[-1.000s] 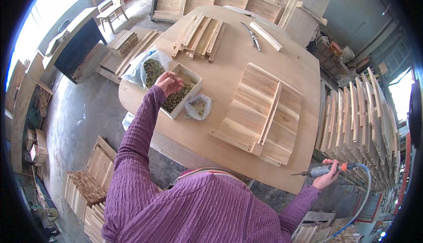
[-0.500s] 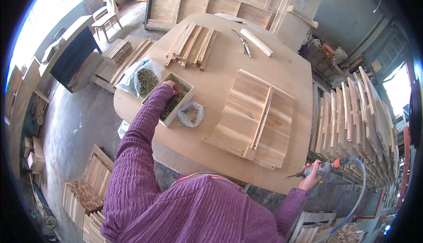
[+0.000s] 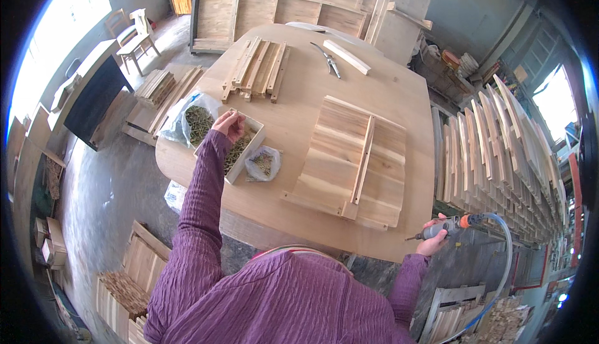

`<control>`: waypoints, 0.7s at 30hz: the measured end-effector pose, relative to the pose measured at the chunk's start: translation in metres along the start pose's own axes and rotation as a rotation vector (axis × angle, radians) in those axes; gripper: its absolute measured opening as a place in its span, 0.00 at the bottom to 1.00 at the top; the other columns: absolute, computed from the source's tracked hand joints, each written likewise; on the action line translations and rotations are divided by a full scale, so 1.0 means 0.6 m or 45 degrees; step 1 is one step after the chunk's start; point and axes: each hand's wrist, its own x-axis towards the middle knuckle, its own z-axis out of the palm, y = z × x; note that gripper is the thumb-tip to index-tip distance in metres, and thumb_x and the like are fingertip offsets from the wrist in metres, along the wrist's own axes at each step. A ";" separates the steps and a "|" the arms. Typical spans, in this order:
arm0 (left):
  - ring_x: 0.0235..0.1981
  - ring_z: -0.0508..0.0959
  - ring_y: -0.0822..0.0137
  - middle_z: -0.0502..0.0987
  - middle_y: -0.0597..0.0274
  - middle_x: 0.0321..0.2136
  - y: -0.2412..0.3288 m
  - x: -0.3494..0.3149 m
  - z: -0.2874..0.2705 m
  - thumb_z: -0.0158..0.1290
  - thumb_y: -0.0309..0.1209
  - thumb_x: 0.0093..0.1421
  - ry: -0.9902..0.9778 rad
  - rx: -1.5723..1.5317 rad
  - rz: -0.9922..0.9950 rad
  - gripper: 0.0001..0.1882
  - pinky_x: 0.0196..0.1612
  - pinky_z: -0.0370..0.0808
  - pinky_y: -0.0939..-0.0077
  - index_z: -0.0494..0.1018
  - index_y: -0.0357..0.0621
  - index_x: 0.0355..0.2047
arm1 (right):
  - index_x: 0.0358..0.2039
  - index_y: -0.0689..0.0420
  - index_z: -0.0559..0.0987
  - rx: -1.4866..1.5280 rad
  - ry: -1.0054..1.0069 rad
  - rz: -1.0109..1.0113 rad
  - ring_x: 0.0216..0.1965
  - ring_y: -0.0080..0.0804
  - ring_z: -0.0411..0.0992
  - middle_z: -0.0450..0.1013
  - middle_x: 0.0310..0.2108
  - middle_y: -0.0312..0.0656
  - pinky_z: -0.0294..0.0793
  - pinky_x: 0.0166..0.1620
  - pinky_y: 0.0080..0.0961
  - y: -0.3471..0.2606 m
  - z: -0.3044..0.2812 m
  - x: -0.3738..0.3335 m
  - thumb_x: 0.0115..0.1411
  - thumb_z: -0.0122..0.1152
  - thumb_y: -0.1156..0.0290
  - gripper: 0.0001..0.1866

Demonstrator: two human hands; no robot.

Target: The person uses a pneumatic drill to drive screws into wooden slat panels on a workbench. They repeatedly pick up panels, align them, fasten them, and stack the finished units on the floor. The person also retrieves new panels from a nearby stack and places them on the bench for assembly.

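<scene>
left hand [image 3: 228,124] is over the near-left part of the round wooden table [image 3: 299,94], fingers curled together and pinching a few thin screws just above the open cardboard box [image 3: 240,150]. left arm is stretched forward, purple sleeve running up to the box. box is long and narrow, long axis running away from the person and slightly right, full of the same screws. clear plastic bag [image 3: 190,122] of screws sits touching its left side, a smaller clear bag [image 3: 263,163] just right of it. right hand [image 3: 435,239] is low off the table's near-right edge, wrapped shut around a pneumatic screwdriver [image 3: 444,225]; its axis is roughly horizontal, bit pointing left, blue hose [image 3: 506,250] trailing right. slatted wood panel [image 3: 352,160] lies mid-table, slats crossways, batten running away from the person.
</scene>
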 end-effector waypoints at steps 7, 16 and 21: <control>0.22 0.70 0.71 0.71 0.62 0.25 -0.040 -0.065 0.083 0.45 0.24 0.58 -0.280 -0.356 -0.037 0.12 0.24 0.69 0.80 0.66 0.44 0.44 | 0.40 0.62 0.68 0.019 -0.062 -0.018 0.23 0.26 0.65 0.65 0.19 0.37 0.64 0.27 0.21 -0.009 0.014 -0.015 0.45 0.52 0.35 0.39; 0.13 0.67 0.76 0.72 0.66 0.20 -0.153 -0.131 0.159 0.46 0.31 0.59 -0.157 0.111 -0.412 0.08 0.14 0.63 0.83 0.69 0.43 0.37 | 0.36 0.59 0.70 0.575 -0.143 0.118 0.20 0.30 0.65 0.66 0.17 0.39 0.64 0.24 0.26 -0.082 0.019 -0.025 0.34 0.44 0.22 0.48; 0.12 0.67 0.75 0.72 0.62 0.22 -0.193 -0.150 0.153 0.45 0.32 0.59 -0.175 0.292 -0.426 0.05 0.13 0.62 0.82 0.68 0.44 0.32 | 0.31 0.57 0.70 0.961 -0.450 0.169 0.16 0.30 0.62 0.66 0.15 0.39 0.61 0.22 0.27 -0.124 0.088 -0.037 0.34 0.35 0.19 0.49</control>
